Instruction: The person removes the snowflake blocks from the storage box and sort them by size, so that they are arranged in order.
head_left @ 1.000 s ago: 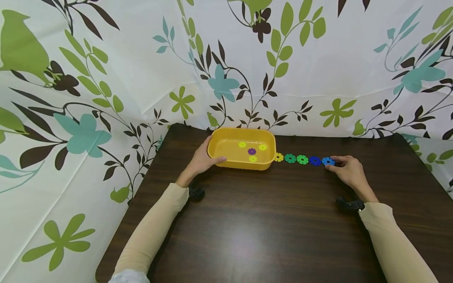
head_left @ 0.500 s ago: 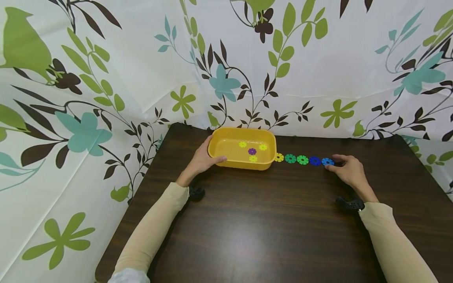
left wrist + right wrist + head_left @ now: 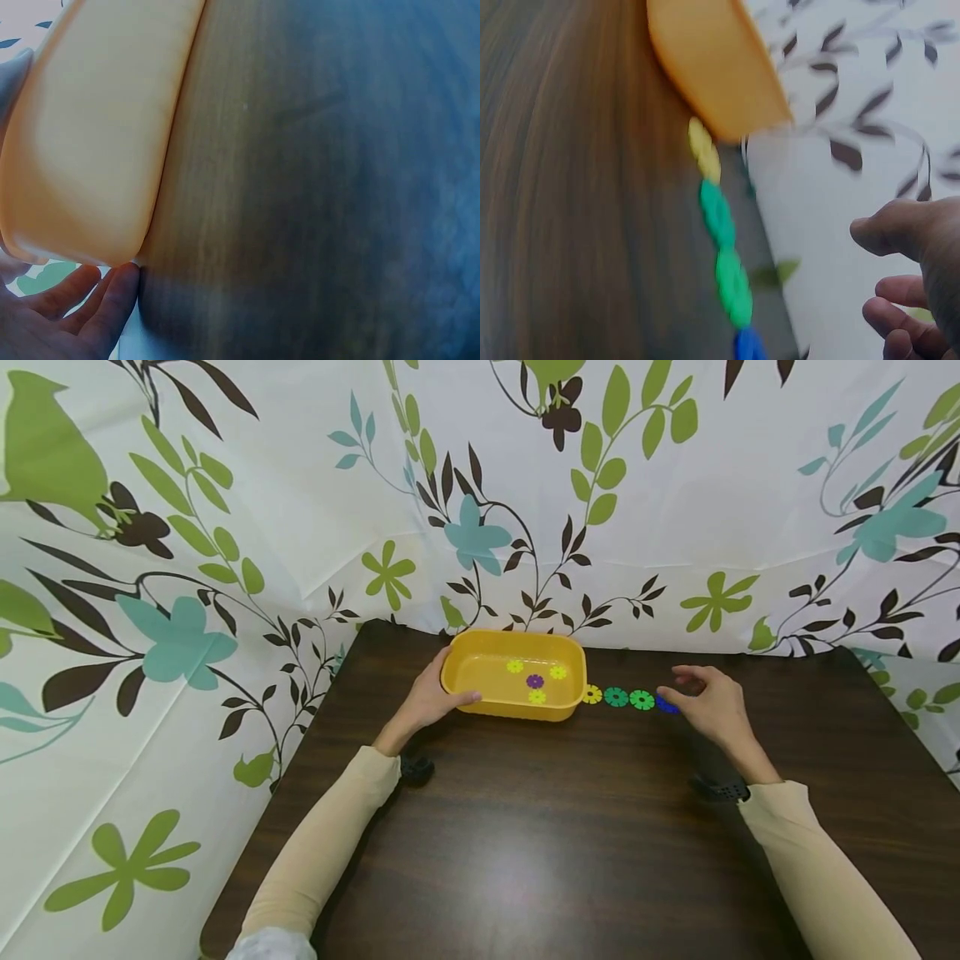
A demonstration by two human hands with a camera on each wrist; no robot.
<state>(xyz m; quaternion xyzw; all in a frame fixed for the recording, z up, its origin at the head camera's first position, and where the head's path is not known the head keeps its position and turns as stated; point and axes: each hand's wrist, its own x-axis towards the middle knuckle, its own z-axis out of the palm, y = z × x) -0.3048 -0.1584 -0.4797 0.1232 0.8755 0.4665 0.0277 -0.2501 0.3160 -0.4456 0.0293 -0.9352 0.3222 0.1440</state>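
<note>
My left hand [image 3: 435,697] grips the left end of a yellow plastic tub [image 3: 517,708], thumb over its near rim. In the left wrist view its fingers [image 3: 112,307] lie against the tub's end wall. A row of notched snowflake discs runs right from the tub: a yellow disc [image 3: 593,694], a teal disc [image 3: 616,697], a green disc [image 3: 642,700] and a dark blue disc [image 3: 666,702], partly covered. My right hand [image 3: 712,702] hovers over the row's right end, thumb and fingers apart with nothing between them. The light blue disc is hidden behind it in the head view.
Inside the tub lie a purple disc [image 3: 535,681] and several yellow-green discs [image 3: 558,672]. The dark wooden table [image 3: 525,827] meets a patterned cloth [image 3: 315,527] behind and at the left, close to the tub's back.
My right hand has let go of the light blue disc at the row's end, risen and moved left over it and the dark blue disc. The left hand and tub have stayed put.
</note>
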